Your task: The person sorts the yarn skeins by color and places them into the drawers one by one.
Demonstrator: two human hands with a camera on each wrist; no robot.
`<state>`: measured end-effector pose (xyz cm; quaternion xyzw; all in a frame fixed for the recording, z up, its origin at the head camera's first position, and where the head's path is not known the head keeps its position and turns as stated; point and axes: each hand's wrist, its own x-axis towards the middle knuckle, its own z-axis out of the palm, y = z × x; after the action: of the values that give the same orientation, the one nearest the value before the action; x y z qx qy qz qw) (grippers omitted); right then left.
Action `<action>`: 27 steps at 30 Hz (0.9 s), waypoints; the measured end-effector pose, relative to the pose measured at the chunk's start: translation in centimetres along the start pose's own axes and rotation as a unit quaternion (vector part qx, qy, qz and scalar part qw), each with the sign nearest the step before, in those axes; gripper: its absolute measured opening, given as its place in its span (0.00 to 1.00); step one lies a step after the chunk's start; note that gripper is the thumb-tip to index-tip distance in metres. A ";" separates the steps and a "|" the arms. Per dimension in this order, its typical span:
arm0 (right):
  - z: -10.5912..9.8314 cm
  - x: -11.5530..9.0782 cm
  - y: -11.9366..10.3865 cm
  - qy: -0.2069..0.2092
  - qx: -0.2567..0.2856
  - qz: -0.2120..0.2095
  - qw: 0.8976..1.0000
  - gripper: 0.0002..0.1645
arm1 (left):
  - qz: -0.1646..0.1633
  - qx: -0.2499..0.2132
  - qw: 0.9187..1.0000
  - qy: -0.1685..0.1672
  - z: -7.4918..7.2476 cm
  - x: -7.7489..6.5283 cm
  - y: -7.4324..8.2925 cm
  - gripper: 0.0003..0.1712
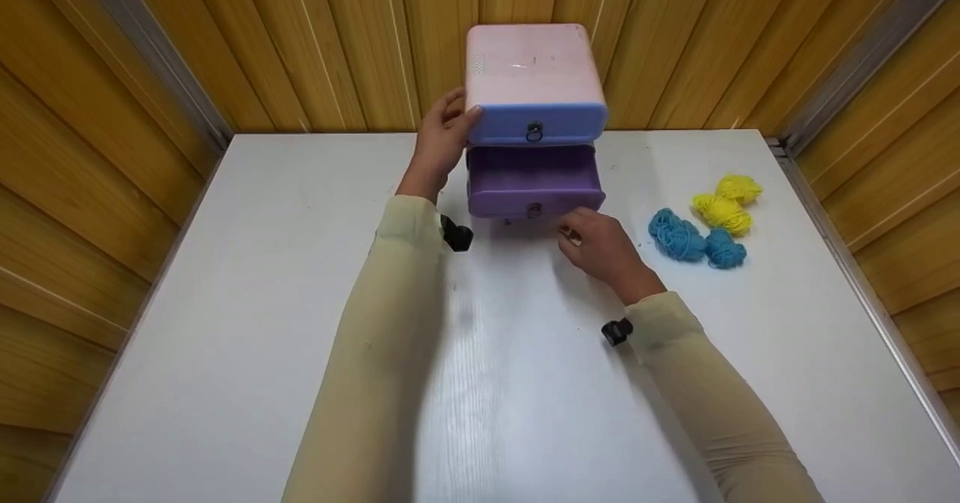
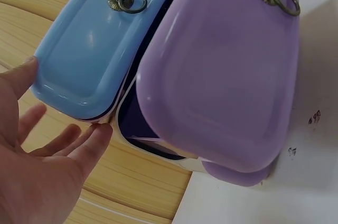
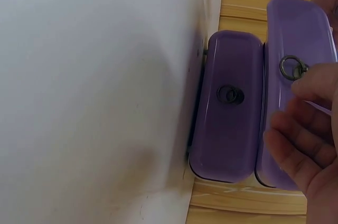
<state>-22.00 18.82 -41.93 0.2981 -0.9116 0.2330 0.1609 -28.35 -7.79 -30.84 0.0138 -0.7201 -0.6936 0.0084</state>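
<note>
A small drawer cabinet with a pink top (image 1: 532,64) stands at the back of the table. Its blue top drawer (image 1: 499,124) is closed, while the purple middle drawer (image 1: 499,203) is pulled out, and its inside looks bare. In the right wrist view another purple drawer (image 3: 224,134) sits closed below it. My left hand (image 1: 439,143) rests on the cabinet's left side, thumb at the blue front's edge and fingers extended. By the pulled-out drawer's front is my right hand (image 1: 600,244), fingers loosely bent, thumb near the ring handle (image 3: 289,68) and nothing gripped.
To the right of the cabinet lie blue yarn bundles (image 1: 679,235) and yellow yarn bundles (image 1: 724,213) on the white table (image 1: 300,278). Wood-patterned panels (image 1: 360,46) rise close behind the cabinet and along both sides.
</note>
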 end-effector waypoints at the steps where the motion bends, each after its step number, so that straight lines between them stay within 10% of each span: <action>1: -0.1 -0.1 0.2 0.001 0.000 -0.001 1.000 0.03 | 0.007 0.008 1.000 -0.003 0.0 0.2 -0.3 0.34; 9: -0.9 -1.0 1.6 -0.008 -0.002 0.011 1.000 0.03 | 0.064 0.107 0.992 -0.015 0.2 1.2 -1.2 0.31; 15: -1.4 -1.8 2.6 -0.014 -0.001 0.030 0.999 0.04 | 0.122 0.285 0.950 -0.027 0.9 1.3 -0.6 0.32; 20: -1.7 -2.6 3.7 -0.017 0.001 0.040 0.999 0.06 | 0.112 0.350 0.929 -0.043 1.3 1.5 -0.1 0.32; 27: -3.0 -3.4 5.7 -0.003 -0.009 0.067 0.998 0.05 | 0.077 0.362 0.928 -0.049 1.5 1.9 0.5 0.32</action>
<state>-22.47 25.97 -42.77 0.2359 -0.9320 0.2337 0.1452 -30.35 -6.38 -30.44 -0.0738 -0.9205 -0.3831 0.0205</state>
